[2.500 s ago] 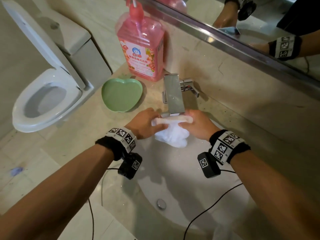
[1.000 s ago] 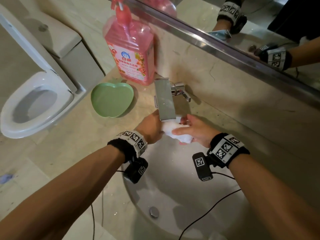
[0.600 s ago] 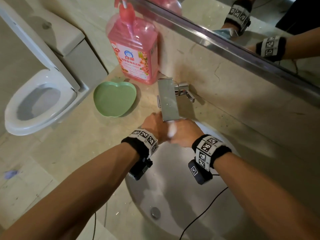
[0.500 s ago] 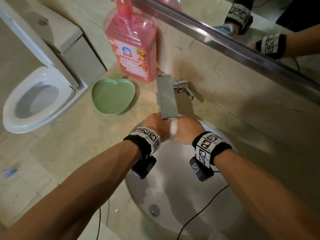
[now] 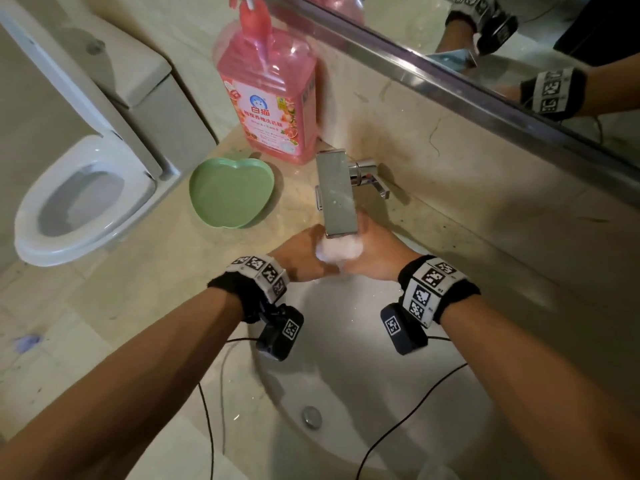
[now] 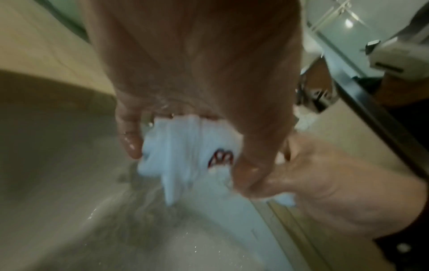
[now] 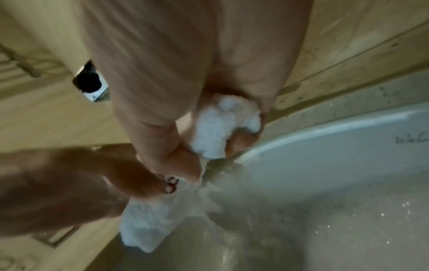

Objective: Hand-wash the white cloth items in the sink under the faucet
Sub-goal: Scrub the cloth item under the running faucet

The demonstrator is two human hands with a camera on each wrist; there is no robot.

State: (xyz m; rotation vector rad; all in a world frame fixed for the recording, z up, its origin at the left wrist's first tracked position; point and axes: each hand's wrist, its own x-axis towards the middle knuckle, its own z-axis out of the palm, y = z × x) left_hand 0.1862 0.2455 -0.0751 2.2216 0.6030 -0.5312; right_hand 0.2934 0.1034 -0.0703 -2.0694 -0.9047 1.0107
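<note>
A wet white cloth [image 5: 339,250] is bunched between both my hands right under the flat chrome faucet [image 5: 336,194], over the back of the white sink [image 5: 363,386]. My left hand [image 5: 301,254] grips one end; in the left wrist view the cloth [image 6: 185,152] shows a small red mark and hangs from my curled fingers [image 6: 128,135], dripping water. My right hand [image 5: 375,252] squeezes the other end, with the cloth [image 7: 223,126] balled in its curled fingers [image 7: 241,144]. The two hands touch each other.
A pink soap bottle [image 5: 268,95] stands behind the faucet to the left. A green apple-shaped dish [image 5: 230,195] lies on the beige counter [image 5: 156,289]. A toilet [image 5: 79,195] is at the left. A mirror [image 5: 485,46] runs along the back wall. The sink drain [image 5: 310,416] is near me.
The cloth hung spread between my separated hands at first. My hands have since come together under the faucet, and the cloth is now squeezed into a small wet ball between them.
</note>
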